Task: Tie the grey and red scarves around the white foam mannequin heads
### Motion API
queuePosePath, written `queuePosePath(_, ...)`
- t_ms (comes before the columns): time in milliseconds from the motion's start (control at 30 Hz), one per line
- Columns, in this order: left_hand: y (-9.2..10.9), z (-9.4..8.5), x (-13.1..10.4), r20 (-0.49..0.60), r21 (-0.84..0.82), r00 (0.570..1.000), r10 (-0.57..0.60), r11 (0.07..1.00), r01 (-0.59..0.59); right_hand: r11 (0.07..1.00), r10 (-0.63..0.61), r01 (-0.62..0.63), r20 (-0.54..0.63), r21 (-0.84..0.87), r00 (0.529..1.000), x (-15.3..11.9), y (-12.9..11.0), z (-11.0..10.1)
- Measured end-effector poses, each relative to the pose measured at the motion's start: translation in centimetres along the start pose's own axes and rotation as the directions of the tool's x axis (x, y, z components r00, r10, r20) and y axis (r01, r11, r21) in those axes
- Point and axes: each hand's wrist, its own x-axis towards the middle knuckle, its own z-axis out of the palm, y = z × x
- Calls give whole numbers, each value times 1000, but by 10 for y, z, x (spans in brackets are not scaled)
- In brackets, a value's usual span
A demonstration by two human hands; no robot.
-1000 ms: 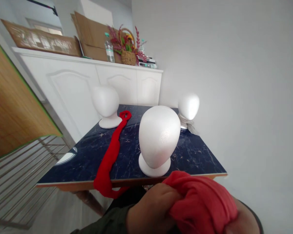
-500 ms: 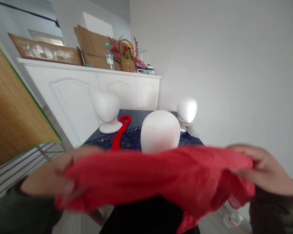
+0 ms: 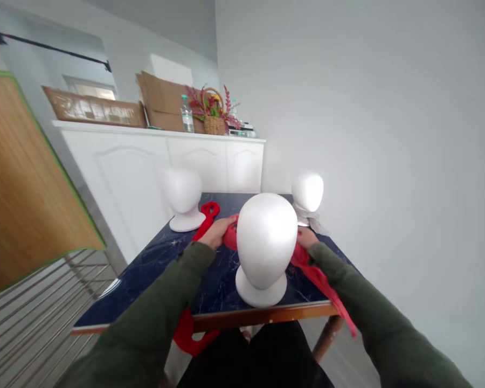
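Note:
A white mannequin head (image 3: 267, 237) stands upright near the front of the dark blue marbled table (image 3: 222, 288). Both my arms reach around it, one on each side. On its left, my left hand (image 3: 218, 231) is closed on one end of a thin pinkish-red scarf (image 3: 231, 237). My right hand (image 3: 306, 237) grips the scarf on the other side, and a loose end hangs past the table's front edge. The scarf's middle is hidden behind the head. Beside my left hand lies a brighter red scarf (image 3: 210, 210), which reappears hanging over the front edge.
Two more mannequin heads stand at the back: a bare one (image 3: 184, 196) on the left, and one (image 3: 307, 193) on the right with a greyish scarf (image 3: 307, 214) round its neck. A metal rack (image 3: 44, 302) is at left. Behind is a white cabinet (image 3: 133, 167) with boxes and a flower basket (image 3: 214, 125).
My hands have moved forward from in front of the nearest head to either side of it, carrying the pinkish-red scarf behind it. The view has tilted slightly up.

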Motion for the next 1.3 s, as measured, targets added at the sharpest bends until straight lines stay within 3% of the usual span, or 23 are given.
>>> queuePosePath(100, -32, -11, -36, 3, 37, 999, -39, 999, 39, 999, -14, 17, 61, -47, 998, -40, 26, 24)
queuePosePath(167, -50, -17, -56, -20, 63, 999, -44, 997, 46, 994, -3, 5, 21, -111, 1000, -64, 38, 34)
queuePosePath(267, -72, -23, -78, -90, 127, 996, 12, 992, 0, 961, 58, -77, -81, -265, 995, -90, 49, 40)
queuePosePath(333, -84, -23, -89, -125, 184, 989, 79, 981, -55, 957, 78, -89, -50, -277, 996, -101, 52, 40)
queuePosePath(433, -95, -18, -103, -139, 279, 976, 171, 952, -127, 997, 63, -64, -9, -54, 998, -114, 42, 36)
queuePosePath(533, -99, -8, -111, -121, 377, 974, 192, 917, -134, 962, 70, -56, -41, 268, 997, -128, 14, 36)
queuePosePath(600, -100, -3, -113, -115, 429, 979, 168, 897, -104, 866, 50, -47, 8, 498, 999, -140, -10, 41)
queuePosePath(700, -100, 1, -112, -58, 442, 994, 96, 895, -61, 621, 39, -76, 66, 780, 997, -158, -43, 57)
queuePosePath(867, -89, -8, -114, 182, 305, 977, -112, 951, 52, 254, 135, -181, 151, 950, 979, -179, -68, 79)
queuePosePath(933, -81, -14, -117, 242, 252, 955, -169, 962, 106, 180, 112, -173, 155, 968, 982, -182, -72, 84)
queuePosePath(1067, -72, -21, -121, 315, 237, 926, -210, 962, 138, 133, 140, -189, 170, 973, 975, -180, -82, 94)
queuePosePath(1200, -70, -21, -118, 469, 399, 861, -196, 917, -9, -17, 207, -221, 219, 975, 953, -175, -95, 109)
queuePosePath(1300, -67, -22, -115, 473, 533, 868, -152, 834, -144, -151, 216, -212, 241, 966, 946, -175, -102, 115)
